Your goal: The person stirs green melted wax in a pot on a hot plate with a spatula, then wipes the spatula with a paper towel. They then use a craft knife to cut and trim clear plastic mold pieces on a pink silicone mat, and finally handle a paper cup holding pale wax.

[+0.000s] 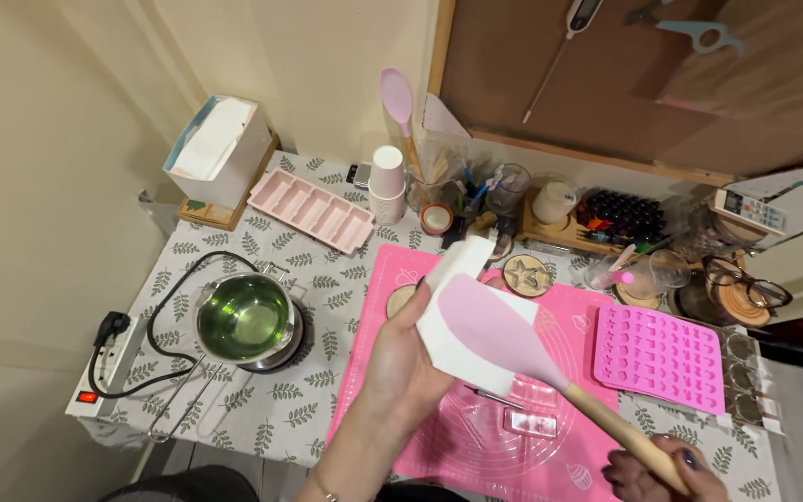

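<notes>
Hands first: right hand [664,469] is closed around the wooden handle of a pink spatula [493,332], and left hand [404,358] is gripping a white sheet [457,321] pressed against the spatula's blade, both up above the pink mat [476,437] on the counter [281,409]. Left of that there's a steel pot [244,321] of greenish liquid, right is a pink mold [659,356]. Further back, a pink tray [310,210] and paper cups [387,183] by the wall.
</notes>
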